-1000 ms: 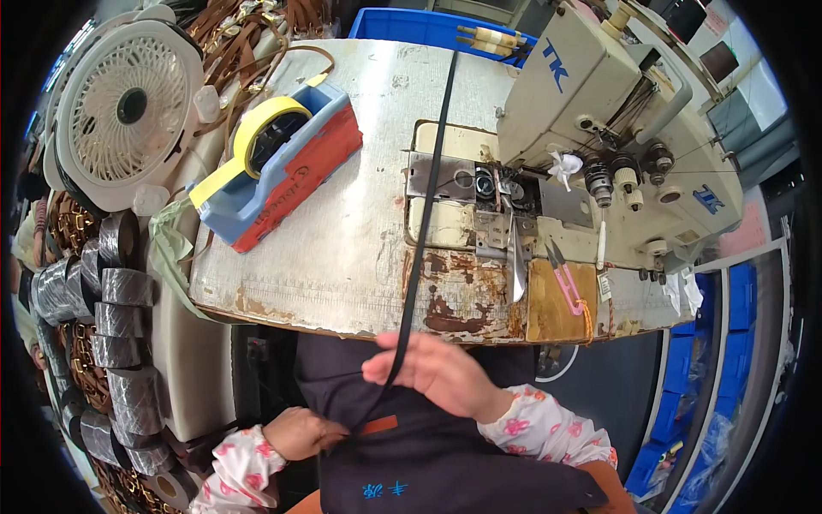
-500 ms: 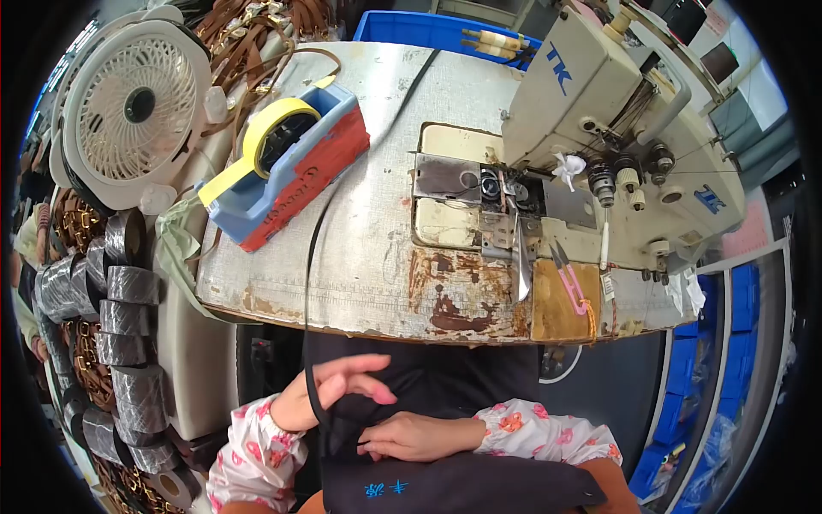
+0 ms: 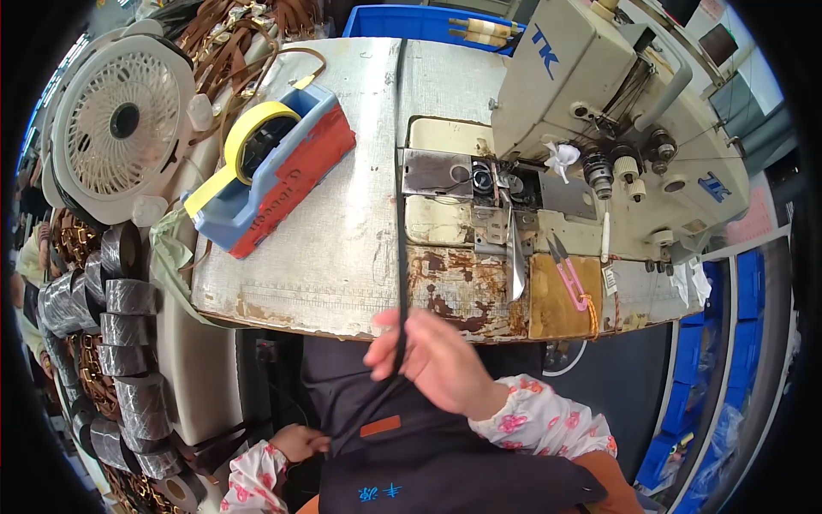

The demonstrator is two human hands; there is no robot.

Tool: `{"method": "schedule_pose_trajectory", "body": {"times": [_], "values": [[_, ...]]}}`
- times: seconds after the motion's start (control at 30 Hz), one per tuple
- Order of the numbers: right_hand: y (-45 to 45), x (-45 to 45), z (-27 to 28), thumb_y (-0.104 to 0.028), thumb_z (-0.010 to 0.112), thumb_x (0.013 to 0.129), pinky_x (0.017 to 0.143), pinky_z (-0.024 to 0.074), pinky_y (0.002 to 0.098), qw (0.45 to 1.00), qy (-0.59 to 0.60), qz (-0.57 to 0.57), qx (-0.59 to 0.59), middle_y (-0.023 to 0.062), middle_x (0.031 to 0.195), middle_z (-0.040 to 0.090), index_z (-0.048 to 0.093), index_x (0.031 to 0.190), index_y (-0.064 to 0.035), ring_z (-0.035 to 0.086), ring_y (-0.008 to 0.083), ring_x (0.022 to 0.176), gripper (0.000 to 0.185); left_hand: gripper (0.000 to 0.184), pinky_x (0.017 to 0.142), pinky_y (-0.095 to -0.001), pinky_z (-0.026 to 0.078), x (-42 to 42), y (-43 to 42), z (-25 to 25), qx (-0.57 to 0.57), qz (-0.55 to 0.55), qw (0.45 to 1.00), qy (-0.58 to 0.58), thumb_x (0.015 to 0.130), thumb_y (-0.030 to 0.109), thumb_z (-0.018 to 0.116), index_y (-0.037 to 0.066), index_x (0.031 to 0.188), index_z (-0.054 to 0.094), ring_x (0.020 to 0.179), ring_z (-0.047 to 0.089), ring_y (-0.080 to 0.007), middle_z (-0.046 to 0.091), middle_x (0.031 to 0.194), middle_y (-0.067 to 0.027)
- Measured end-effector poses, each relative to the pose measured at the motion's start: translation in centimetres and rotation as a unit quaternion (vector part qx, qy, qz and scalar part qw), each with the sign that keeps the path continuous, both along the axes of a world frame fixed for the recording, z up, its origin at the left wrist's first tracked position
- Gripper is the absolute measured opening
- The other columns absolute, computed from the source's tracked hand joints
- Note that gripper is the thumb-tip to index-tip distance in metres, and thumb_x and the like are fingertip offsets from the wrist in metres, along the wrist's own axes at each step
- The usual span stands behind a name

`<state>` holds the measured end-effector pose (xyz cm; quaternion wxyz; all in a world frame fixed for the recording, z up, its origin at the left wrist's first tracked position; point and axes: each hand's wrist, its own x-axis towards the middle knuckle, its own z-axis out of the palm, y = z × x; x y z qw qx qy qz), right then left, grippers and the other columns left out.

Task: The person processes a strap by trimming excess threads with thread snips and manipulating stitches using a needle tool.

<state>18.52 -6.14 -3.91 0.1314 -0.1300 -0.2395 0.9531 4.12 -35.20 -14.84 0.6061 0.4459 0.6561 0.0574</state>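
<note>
A long black strap [image 3: 401,214] runs from the table's far edge, over the worktop beside the sewing machine plate, down to my lap. My right hand [image 3: 441,355] is over the table's front edge, fingers closed around the strap, slightly blurred. Low at the left, my left hand [image 3: 300,443] is closed with its fingertips at the lower stretch of strap; the exact grip is partly hidden. On the dark apron [image 3: 462,454] lies a small brown rectangular piece [image 3: 380,426]. The sewing machine [image 3: 591,128] stands right of the strap.
A blue tape dispenser [image 3: 278,176] with yellow tape stands on the left worktop, near a white fan [image 3: 124,120]. Pink-handled thread snips [image 3: 568,272] lie near the front edge. Wrapped rolls [image 3: 137,407] line the left side. A blue bin [image 3: 385,21] stands behind.
My right hand has risen from my lap to the table edge and closed on the strap. My left hand has dropped lower left. The strap now lies straighter and farther right.
</note>
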Motion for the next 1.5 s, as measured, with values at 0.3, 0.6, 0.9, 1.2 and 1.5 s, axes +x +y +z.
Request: {"method": "schedule_pose_trajectory", "body": {"times": [0.3, 0.6, 0.9, 1.2, 1.5], "values": [[-1.9, 3.5, 2.4, -0.018, 0.036, 0.091, 0.058, 0.0417, 0.02, 0.964, -0.107, 0.068, 0.235, 0.005, 0.07, 0.054, 0.048, 0.097, 0.0015, 0.05, 0.0084, 0.06, 0.023, 0.028, 0.071, -0.0285, 0.046, 0.0, 8.3, 7.1, 0.204, 0.222, 0.953, -0.026, 0.087, 0.018, 0.041, -0.003, 0.093, 0.058, 0.077, 0.061, -0.0192, 0.062, 0.085, -0.0128], [-4.3, 6.3, -3.9, -0.016, 0.043, 0.087, 0.072, 0.0462, 0.0291, 0.786, -0.012, 0.296, 0.543, 0.012, 0.082, 0.061, 0.054, 0.1, 0.0003, 0.06, 0.0215, 0.08, 0.023, 0.031, 0.063, -0.0219, 0.04, 1.8, 22.5, 15.2, 0.266, 0.384, 0.778, -0.42, 0.091, 0.022, 0.036, -0.004, 0.101, 0.05, 0.063, 0.049, -0.0103, 0.053, 0.066, -0.0045], [1.9, 2.3, 1.4, -0.024, 0.03, 0.092, 0.079, 0.0422, 0.03, 1.0, -0.009, 0.004, -0.003, 0.014, 0.094, 0.055, 0.04, 0.112, 0.0024, 0.054, 0.0191, 0.086, 0.034, 0.019, 0.058, -0.0319, 0.047, 1.4, 6.7, 5.9, 0.11, -0.089, 0.989, 0.051, 0.084, 0.017, 0.048, 0.004, 0.09, 0.06, 0.063, 0.06, -0.0234, 0.061, 0.07, -0.0092], [0.8, 2.8, 1.7, -0.02, 0.032, 0.092, 0.064, 0.0444, 0.0262, 0.975, -0.075, 0.002, 0.21, 0.0127, 0.078, 0.057, 0.048, 0.097, 0.0033, 0.055, 0.0166, 0.068, 0.029, 0.02, 0.067, -0.0364, 0.047, -0.9, 0.2, 1.6, -0.013, 0.005, 0.985, 0.171, 0.082, 0.018, 0.047, 0.006, 0.087, 0.062, 0.077, 0.059, -0.0312, 0.061, 0.086, -0.0132], [-4.3, 4.7, -2.2, -0.012, 0.049, 0.083, 0.073, 0.0468, 0.0306, 0.773, -0.071, 0.363, 0.516, 0.0139, 0.086, 0.061, 0.055, 0.089, 0.0042, 0.06, 0.0252, 0.08, 0.018, 0.031, 0.064, -0.0217, 0.04, 1.5, 22.1, 14.8, 0.289, 0.347, 0.85, -0.272, 0.091, 0.022, 0.034, -0.003, 0.102, 0.05, 0.064, 0.051, -0.0086, 0.056, 0.068, -0.0045]]}}
